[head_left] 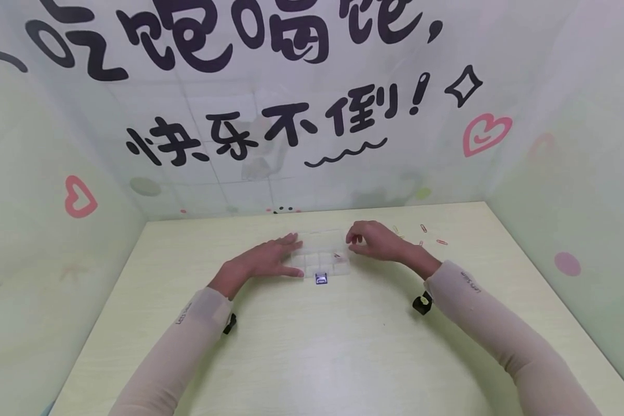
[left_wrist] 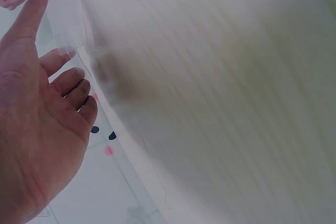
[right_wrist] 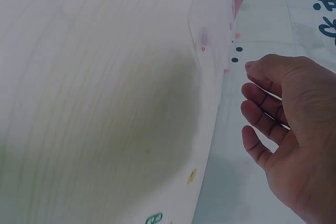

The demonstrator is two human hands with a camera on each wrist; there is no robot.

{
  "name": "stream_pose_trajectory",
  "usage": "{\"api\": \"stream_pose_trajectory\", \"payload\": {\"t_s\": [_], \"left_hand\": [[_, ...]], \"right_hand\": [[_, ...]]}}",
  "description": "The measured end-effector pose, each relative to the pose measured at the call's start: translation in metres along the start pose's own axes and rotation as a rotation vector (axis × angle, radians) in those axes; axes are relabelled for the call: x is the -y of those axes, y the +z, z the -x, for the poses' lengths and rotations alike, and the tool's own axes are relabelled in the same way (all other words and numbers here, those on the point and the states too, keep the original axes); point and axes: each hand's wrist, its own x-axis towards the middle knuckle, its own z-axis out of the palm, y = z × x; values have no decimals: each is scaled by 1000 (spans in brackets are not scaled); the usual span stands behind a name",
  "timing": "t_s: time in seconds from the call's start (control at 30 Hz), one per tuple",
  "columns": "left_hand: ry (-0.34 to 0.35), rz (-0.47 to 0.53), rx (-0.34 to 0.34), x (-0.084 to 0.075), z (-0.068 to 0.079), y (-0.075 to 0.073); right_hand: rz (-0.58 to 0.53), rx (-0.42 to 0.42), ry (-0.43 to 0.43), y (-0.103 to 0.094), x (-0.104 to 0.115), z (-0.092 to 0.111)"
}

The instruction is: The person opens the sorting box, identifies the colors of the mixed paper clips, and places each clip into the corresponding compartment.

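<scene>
A clear plastic compartment box (head_left: 312,263) lies on the table with its transparent lid (head_left: 319,238) tipped back toward the wall. On its front edge sits a blue latch (head_left: 320,278). One small reddish paper clip (head_left: 338,255) shows in a right-hand compartment. My left hand (head_left: 273,258) touches the box's left side, thumb near the front corner and fingers by the lid. In the left wrist view that hand (left_wrist: 50,98) has its fingers extended. My right hand (head_left: 377,240) hovers just beyond the box's right edge; in the right wrist view its loosely bent fingers (right_wrist: 257,98) hold nothing visible.
Several loose paper clips, including a red one (head_left: 441,242), are scattered on the table right of the box. The right wrist view also shows a yellow clip (right_wrist: 192,176) and a green clip (right_wrist: 154,218). A lettered wall panel (head_left: 270,173) stands behind the table (head_left: 312,341).
</scene>
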Motion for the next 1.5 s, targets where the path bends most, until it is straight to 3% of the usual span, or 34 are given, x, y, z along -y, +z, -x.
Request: {"api": "stream_pose_trajectory", "payload": {"t_s": [1.03,1.5], "left_hand": [[-12,19,-5,2,-1,2],[-15,35,6,3,0,2]], "right_hand": [[-1,-40,109,-57,-74,62],[52,-62,178,-70,-104,79]]}}
